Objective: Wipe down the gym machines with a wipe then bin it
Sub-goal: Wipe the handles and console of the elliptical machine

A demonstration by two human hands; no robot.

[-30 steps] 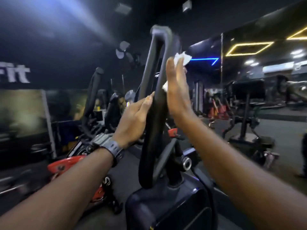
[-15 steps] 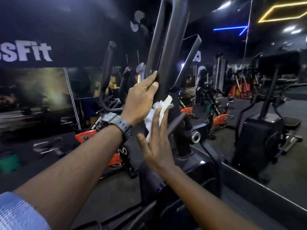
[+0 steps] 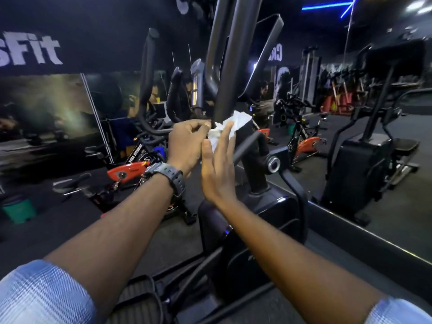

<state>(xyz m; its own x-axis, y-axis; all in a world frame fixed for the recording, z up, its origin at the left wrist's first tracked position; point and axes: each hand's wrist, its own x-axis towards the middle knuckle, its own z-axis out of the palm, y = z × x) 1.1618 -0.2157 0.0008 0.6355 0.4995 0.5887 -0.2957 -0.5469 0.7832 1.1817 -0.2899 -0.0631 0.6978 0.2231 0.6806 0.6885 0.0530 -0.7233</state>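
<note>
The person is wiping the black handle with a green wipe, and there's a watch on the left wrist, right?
Not quite: the wipe is white, not green. The head view shows the right hand pressing it against the black handle. The rest is right: the watch sits on the left wrist.
</note>
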